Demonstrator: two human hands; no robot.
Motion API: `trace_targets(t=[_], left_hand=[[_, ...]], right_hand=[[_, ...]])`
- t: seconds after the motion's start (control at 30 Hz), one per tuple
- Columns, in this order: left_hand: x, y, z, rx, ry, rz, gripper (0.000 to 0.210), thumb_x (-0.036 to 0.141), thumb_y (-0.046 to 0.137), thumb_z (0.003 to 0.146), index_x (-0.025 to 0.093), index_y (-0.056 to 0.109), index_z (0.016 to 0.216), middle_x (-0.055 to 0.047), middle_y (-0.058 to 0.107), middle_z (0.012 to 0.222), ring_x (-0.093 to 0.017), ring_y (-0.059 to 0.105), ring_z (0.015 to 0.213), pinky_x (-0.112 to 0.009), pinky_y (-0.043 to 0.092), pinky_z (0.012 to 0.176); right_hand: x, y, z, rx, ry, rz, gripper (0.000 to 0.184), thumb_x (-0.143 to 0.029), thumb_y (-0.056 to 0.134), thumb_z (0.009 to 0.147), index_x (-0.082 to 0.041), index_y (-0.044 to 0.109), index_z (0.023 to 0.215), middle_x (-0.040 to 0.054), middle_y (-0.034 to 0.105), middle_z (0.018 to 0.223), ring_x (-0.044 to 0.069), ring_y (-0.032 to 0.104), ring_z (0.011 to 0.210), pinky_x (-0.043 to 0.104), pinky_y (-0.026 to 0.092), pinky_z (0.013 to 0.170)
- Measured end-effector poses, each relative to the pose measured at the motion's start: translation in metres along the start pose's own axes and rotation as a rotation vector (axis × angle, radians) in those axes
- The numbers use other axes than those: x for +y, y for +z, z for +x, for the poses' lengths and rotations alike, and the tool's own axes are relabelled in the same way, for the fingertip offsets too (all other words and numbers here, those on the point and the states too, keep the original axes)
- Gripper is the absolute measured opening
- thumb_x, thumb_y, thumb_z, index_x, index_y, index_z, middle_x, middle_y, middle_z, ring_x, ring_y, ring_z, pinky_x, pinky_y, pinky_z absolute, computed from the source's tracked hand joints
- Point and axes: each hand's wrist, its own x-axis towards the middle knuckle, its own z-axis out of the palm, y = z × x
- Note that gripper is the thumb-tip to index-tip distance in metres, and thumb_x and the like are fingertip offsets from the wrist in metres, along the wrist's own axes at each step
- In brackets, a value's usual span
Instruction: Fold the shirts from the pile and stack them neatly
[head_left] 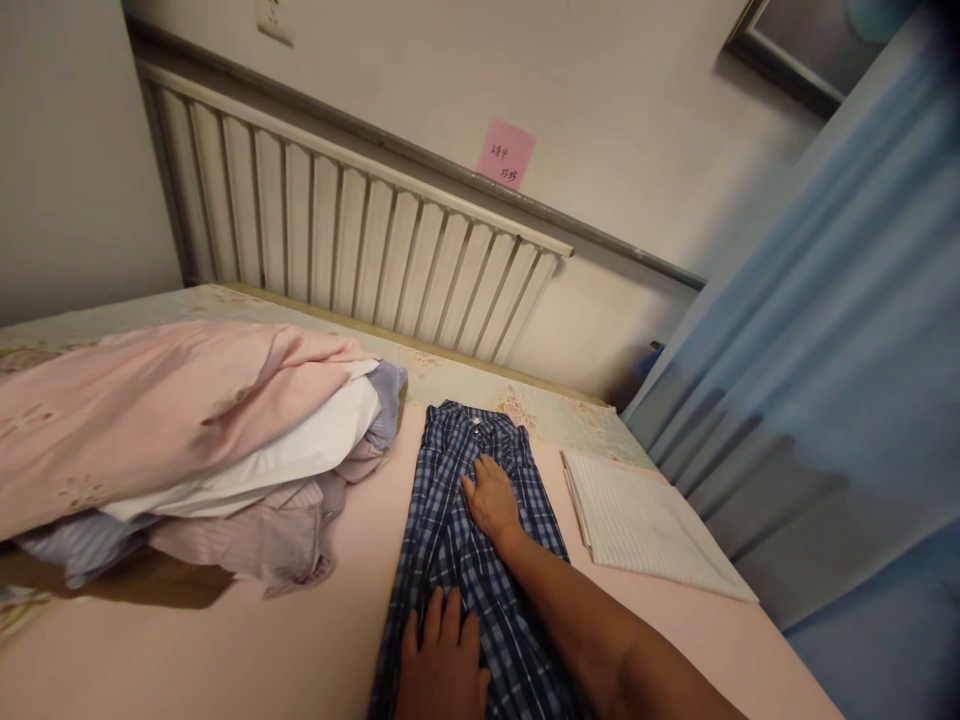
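A blue plaid garment [439, 520], apparently a shirt folded lengthwise into a long strip, lies flat with its collar-like end toward the wall. My right hand [493, 497] rests on its upper part, fingers stretched toward that end. Nearer to me, my left hand [442, 660] lies palm down on the lower part, its fingers spread. Neither hand grips the cloth. The garment's near end runs out of the picture below.
To the left is a loose heap of clothes [187, 420] in pink, white and lilac. A folded white striped cloth [652, 525] lies at the right. Behind the table stands a radiator [360, 230]; a blue curtain [817, 400] hangs along the right side.
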Motion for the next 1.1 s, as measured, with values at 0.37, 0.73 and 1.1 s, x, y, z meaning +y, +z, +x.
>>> trace_targets(t=[0.37, 0.73, 1.1], left_hand=[[-0.0005, 0.0015, 0.0003, 0.008, 0.000, 0.003, 0.054, 0.030, 0.040, 0.081, 0.020, 0.054, 0.132, -0.008, 0.035, 0.150, -0.029, 0.022, 0.141, -0.055, 0.016, 0.113], [-0.0002, 0.0003, -0.0014, 0.007, 0.002, 0.008, 0.055, 0.025, 0.040, 0.079, 0.020, 0.054, 0.132, -0.009, 0.035, 0.150, -0.030, 0.023, 0.141, -0.055, 0.016, 0.113], [-0.0023, 0.0030, 0.0004, -0.001, 0.014, -0.016, 0.054, 0.030, 0.039, 0.081, 0.019, 0.053, 0.133, -0.010, 0.034, 0.151, -0.030, 0.022, 0.141, -0.055, 0.015, 0.113]], right_hand=[[0.0002, -0.0002, -0.0004, 0.003, -0.008, 0.010, 0.044, -0.041, 0.036, 0.096, -0.016, 0.052, 0.128, 0.0128, 0.050, 0.137, 0.023, 0.040, 0.130, 0.039, 0.026, 0.110], [0.0008, 0.0001, -0.0002, 0.017, -0.017, -0.035, 0.043, -0.042, 0.037, 0.096, -0.017, 0.053, 0.127, 0.0117, 0.051, 0.136, 0.023, 0.042, 0.128, 0.037, 0.027, 0.109], [-0.0001, -0.0004, -0.0010, 0.007, -0.015, -0.021, 0.044, -0.041, 0.037, 0.096, -0.015, 0.052, 0.127, 0.0129, 0.049, 0.137, 0.023, 0.041, 0.129, 0.037, 0.026, 0.109]])
